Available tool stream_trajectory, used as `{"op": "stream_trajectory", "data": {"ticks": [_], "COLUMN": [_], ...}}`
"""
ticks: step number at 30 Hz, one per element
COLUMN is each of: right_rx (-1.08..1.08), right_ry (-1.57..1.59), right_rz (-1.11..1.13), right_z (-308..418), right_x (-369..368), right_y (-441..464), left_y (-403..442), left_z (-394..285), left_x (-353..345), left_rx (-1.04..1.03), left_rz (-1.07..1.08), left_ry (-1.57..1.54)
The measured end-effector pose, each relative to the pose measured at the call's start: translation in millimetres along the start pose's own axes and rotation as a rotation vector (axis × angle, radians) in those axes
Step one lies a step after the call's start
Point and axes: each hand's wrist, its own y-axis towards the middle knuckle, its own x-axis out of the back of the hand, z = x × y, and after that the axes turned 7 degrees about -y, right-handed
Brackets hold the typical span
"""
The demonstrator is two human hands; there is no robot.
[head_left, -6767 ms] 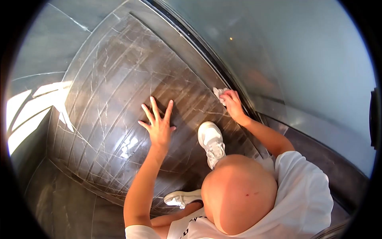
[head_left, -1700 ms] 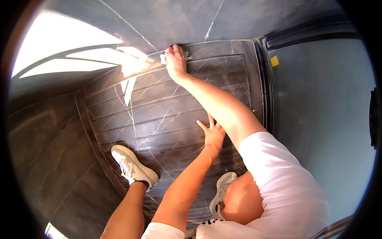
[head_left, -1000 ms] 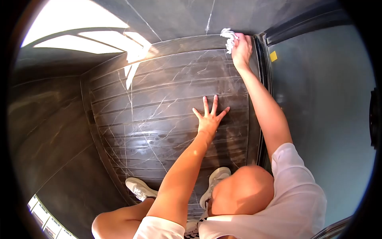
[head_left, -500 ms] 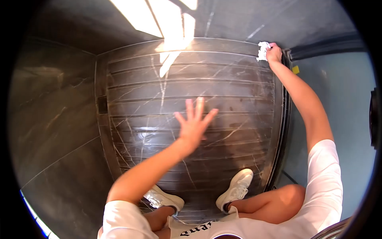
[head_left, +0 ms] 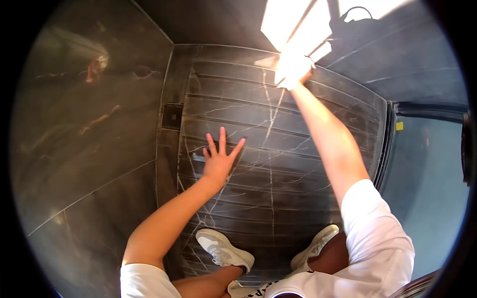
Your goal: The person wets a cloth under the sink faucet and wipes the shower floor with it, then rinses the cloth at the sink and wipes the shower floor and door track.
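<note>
My left hand [head_left: 217, 161] is open, its fingers spread over the dark, grooved, white-veined floor panel [head_left: 298, 184] left of centre. Up at the far edge of that panel, my right hand [head_left: 300, 72] reaches into a bright patch of sunlight. Glare washes out its fingers and whatever is in them, so the white cloth seen in it earlier cannot be made out clearly.
A small square drain grate [head_left: 172, 116] is set in the channel on the left. Dark marbled walls rise left and behind. On the right, a glass panel [head_left: 422, 169] bears a yellow sticker [head_left: 399, 126]. Two light shoes [head_left: 223, 248] stand on the floor.
The view has turned left, bringing the drain grate into sight. My right hand has left the far right corner and moved left along the far edge into sunlight. My left hand has shifted left.
</note>
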Motion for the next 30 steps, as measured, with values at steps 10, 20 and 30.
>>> {"op": "stream_trajectory", "data": {"ticks": [10, 20, 30], "right_rx": [0.109, 0.644, 0.676], "right_ry": [0.373, 0.46, 0.16], "right_rz": [-0.032, 0.209, -0.129], "right_z": [261.9, 240.9, -109.2], "right_x": [6.3, 4.2, -17.3], "right_y": [-81.1, -62.4, 24.7], "left_y": [0.4, 2.2, 15.5], "left_z": [3.3, 1.7, 8.9], "left_x": [-1.2, -1.7, 7.9], "left_rx": [0.038, 0.048, 0.065], "left_rz": [0.034, 0.022, 0.015], "left_ry": [0.106, 0.064, 0.096]}}
